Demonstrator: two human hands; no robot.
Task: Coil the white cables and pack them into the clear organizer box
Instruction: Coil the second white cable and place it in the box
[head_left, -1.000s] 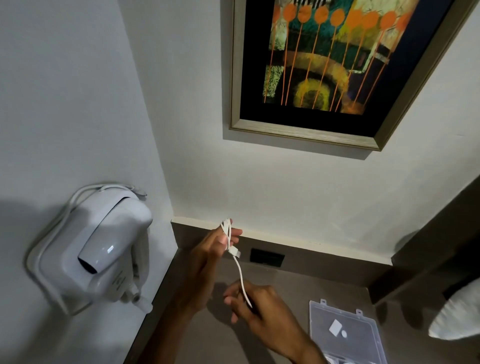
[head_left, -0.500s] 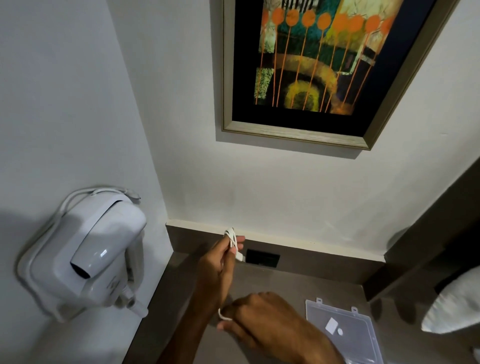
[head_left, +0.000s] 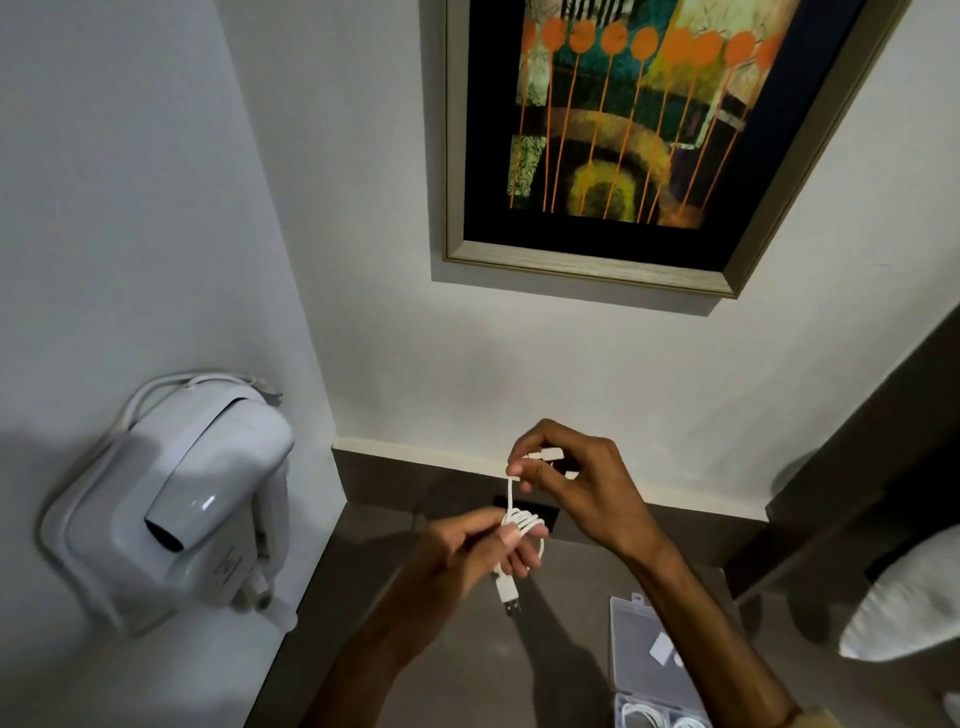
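The left hand (head_left: 478, 545) is raised above the tabletop (head_left: 467, 665), its grip closed round a small coil of white cable (head_left: 522, 525) wound over the fingers, the USB plug (head_left: 508, 595) dangling below. The right hand (head_left: 576, 483), held higher, pinches the cable's other end. The clear box (head_left: 631, 644) lies open at lower right, coiled cables (head_left: 654, 719) inside.

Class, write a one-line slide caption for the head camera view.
Left hand holds a coiled white cable while right hand pinches its free end above the open clear organizer box.
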